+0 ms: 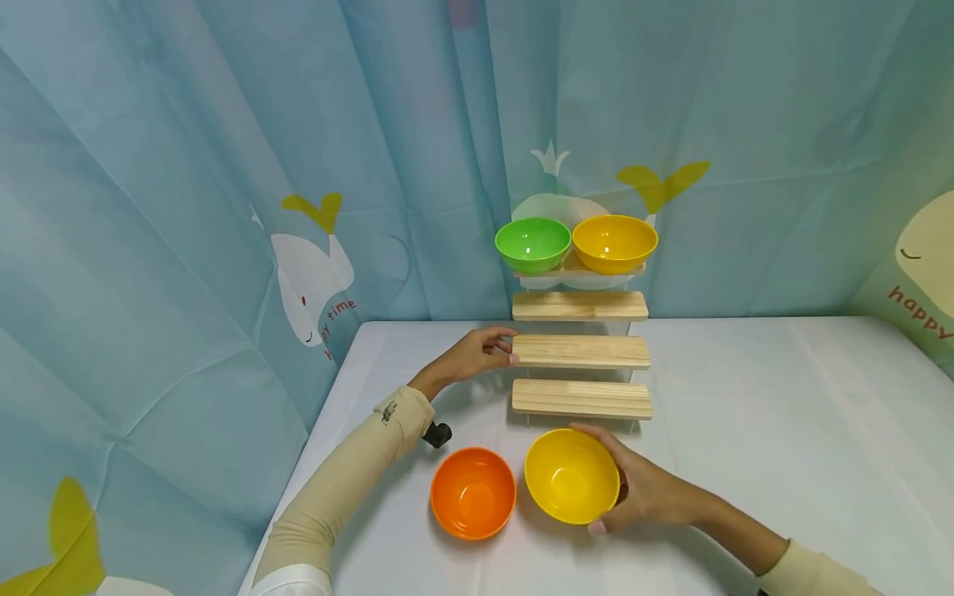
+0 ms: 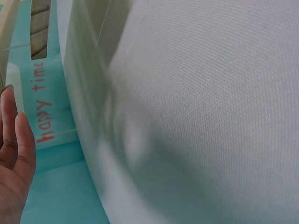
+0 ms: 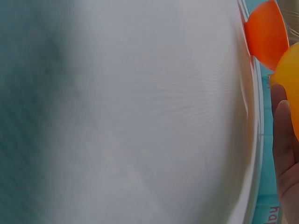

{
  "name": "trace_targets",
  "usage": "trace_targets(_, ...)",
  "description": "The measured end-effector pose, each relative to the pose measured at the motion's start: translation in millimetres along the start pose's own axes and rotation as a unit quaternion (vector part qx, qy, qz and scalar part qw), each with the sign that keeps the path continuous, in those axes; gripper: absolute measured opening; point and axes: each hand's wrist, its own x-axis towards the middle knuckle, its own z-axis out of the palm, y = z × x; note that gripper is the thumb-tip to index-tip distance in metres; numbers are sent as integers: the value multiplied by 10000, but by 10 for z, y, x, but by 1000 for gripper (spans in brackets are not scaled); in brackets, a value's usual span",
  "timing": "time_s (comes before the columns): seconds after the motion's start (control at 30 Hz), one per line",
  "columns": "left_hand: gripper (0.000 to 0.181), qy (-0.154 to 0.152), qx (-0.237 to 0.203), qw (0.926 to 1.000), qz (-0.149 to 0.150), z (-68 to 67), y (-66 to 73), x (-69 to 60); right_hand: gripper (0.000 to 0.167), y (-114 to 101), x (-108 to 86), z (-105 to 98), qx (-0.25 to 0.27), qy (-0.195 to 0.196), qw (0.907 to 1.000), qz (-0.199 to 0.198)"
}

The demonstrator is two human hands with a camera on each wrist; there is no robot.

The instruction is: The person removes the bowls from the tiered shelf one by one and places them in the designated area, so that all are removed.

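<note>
My right hand (image 1: 641, 488) grips a yellow bowl (image 1: 570, 477) by its right side, fingers at the far side and thumb near the front. The bowl's opening faces up and tips slightly. An orange bowl (image 1: 473, 494) stands on the table just left of it. My left hand (image 1: 473, 354) holds the left end of a lower board of a wooden tiered shelf (image 1: 581, 352), thumb at the front and fingers towards the back. In the left wrist view, fingers (image 2: 23, 140) lie beside a wooden edge. A green bowl (image 1: 532, 245) and another yellow bowl (image 1: 614, 244) sit side by side on the top board.
A white cloth covers the table (image 1: 745, 430). Light blue curtains (image 1: 417, 165) with whale prints hang behind and to the left. The shelf's bare lower boards step down towards the front. A small black object (image 1: 438, 434) shows by the left sleeve.
</note>
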Motion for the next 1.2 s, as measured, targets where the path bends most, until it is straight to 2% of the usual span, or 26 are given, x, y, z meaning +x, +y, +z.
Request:
trace_targets(0.27, 58, -18, 19, 10000, -46, -7, -11, 1, 107, 12, -3, 26, -284, -75, 9993, 215)
trace_targets(0.57, 54, -19, 21, 10000, -92, -7, -12, -1, 112, 51, -22, 34, -874, -18, 9950, 492)
trace_targets(0.73, 54, -15, 30, 10000, -87, -9, -2, -6, 113, 66, -17, 43, -813, -56, 9958, 424)
trace_targets(1.0, 54, -25, 8, 9999, -106, -12, 2, -8, 112, 33, -16, 47, -584, -199, 9959, 656)
trace_targets(1.2, 54, -21, 20, 9999, -99, -10, 1, -5, 107, 32, -16, 42, -604, -319, 9951, 716)
